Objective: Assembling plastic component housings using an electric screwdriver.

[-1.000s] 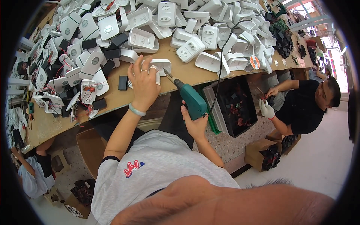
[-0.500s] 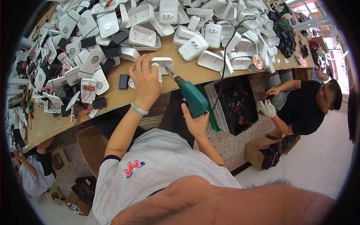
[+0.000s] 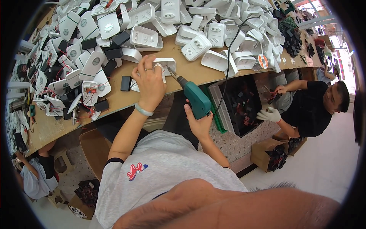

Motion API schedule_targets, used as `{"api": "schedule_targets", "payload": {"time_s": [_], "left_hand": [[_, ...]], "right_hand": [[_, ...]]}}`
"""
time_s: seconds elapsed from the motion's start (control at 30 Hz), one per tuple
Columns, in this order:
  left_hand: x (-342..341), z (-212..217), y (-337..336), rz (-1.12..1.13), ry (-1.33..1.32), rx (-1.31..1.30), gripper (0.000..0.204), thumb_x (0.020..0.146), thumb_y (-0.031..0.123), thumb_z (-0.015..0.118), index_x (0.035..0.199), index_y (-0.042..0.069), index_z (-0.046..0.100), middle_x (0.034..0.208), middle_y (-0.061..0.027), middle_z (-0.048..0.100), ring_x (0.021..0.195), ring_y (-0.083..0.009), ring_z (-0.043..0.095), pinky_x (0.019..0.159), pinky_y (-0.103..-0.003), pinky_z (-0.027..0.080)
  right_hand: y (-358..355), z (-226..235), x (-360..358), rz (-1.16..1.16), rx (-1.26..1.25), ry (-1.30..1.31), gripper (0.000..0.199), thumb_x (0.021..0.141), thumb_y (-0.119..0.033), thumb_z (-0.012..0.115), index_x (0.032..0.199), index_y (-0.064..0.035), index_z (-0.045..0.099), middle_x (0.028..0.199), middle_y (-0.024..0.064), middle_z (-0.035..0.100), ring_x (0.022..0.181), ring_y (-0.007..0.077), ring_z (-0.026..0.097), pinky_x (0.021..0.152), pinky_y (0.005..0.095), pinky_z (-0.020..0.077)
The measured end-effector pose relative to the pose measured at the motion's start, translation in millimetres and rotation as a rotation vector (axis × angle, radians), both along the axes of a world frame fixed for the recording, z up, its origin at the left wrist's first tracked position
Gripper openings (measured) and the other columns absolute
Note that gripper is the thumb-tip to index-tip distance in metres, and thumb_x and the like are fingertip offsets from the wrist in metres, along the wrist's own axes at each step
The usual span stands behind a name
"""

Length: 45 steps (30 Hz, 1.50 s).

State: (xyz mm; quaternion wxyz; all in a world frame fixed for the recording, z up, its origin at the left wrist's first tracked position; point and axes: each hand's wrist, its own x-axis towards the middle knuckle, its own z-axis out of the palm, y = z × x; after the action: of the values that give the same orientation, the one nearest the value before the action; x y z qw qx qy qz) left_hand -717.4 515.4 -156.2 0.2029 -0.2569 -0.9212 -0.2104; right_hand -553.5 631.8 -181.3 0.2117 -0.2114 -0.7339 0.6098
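White plastic housing (image 3: 164, 65) lies on the wooden workbench (image 3: 190, 70), close to its near edge, and my left hand (image 3: 149, 82) presses down on it with the fingers spread and curled over its top. A ring sits on one finger and a pale bracelet (image 3: 144, 110) circles that wrist. My right hand (image 3: 199, 124) is wrapped tight around the grip of a teal electric screwdriver (image 3: 196, 100), held out past the bench edge and tilted so that its metal bit (image 3: 172, 73) slants up and left to meet the housing just beside my left fingers. A black cable (image 3: 228, 68) runs from the base of the screwdriver up over the bench.

Beyond the housing the bench is heaped with many more white plastic shells (image 3: 213, 30), some showing grilles and round openings. To the left lie opened shells with red wires (image 3: 89, 91) and small black rectangular parts (image 3: 125, 83), one of them just beside my left hand. A small red and white roll (image 3: 263, 61) rests on the bench to the right.

Below the bench edge on my right stands a black bin (image 3: 244, 107) holding dark parts. Another person in a black shirt (image 3: 309, 110) crouches next to it, wearing a white glove (image 3: 268, 114) on one hand. At the lower left a second person in a grey top (image 3: 36, 181) sits by cardboard boxes (image 3: 93, 147).
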Motion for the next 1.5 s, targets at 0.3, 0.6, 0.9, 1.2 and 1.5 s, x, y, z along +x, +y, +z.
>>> {"api": "schedule_targets", "payload": {"time_s": [0.3,0.6,0.9,1.2,1.5], "left_hand": [[-1,-1,-1,0.000,0.014,0.002,0.010,0.075,0.005,0.066,0.083,0.000,0.063,0.128,-0.0110,0.054,0.127,-0.0315,0.045,0.097,-0.047,0.030],[-2,-1,-1,0.012,0.035,-0.063,0.011,0.076,0.007,0.066,0.084,0.002,0.062,0.127,-0.0102,0.054,0.126,-0.0310,0.044,0.095,-0.047,0.030],[-3,-3,2,0.020,0.051,-0.065,0.011,0.074,0.008,0.067,0.082,0.003,0.063,0.127,-0.0097,0.055,0.126,-0.0302,0.044,0.094,-0.047,0.030],[-2,-1,3,0.019,0.033,-0.076,0.013,0.071,0.008,0.069,0.081,0.003,0.063,0.128,-0.0105,0.055,0.126,-0.0302,0.045,0.095,-0.046,0.030],[-1,-1,2,0.017,0.031,-0.085,0.012,0.071,0.007,0.068,0.081,0.003,0.063,0.128,-0.0110,0.055,0.126,-0.0304,0.045,0.094,-0.046,0.030]], "right_hand": [[0,1,2,0.018,0.071,-0.013,0.025,0.087,-0.005,0.072,0.109,0.0038,0.065,0.097,0.0068,0.069,0.065,0.0061,0.058,0.053,0.0212,0.0459],[-3,3,-1,-0.015,0.017,-0.016,0.022,0.087,-0.005,0.072,0.107,0.0034,0.066,0.095,0.0058,0.069,0.064,0.0052,0.057,0.053,0.0205,0.0451],[-3,4,-5,-0.016,0.046,-0.020,0.018,0.087,-0.006,0.072,0.102,0.0027,0.067,0.086,0.0032,0.068,0.063,0.0049,0.056,0.054,0.0205,0.0447],[-5,16,-3,-0.007,0.011,-0.066,0.019,0.087,-0.013,0.073,0.094,0.0016,0.064,0.083,0.0077,0.064,0.075,0.0128,0.059,0.069,0.0267,0.0475],[-7,13,-3,-0.013,-0.017,-0.030,0.023,0.087,-0.014,0.073,0.099,0.0029,0.064,0.087,0.0070,0.065,0.078,0.0131,0.058,0.072,0.0263,0.0472]]}}
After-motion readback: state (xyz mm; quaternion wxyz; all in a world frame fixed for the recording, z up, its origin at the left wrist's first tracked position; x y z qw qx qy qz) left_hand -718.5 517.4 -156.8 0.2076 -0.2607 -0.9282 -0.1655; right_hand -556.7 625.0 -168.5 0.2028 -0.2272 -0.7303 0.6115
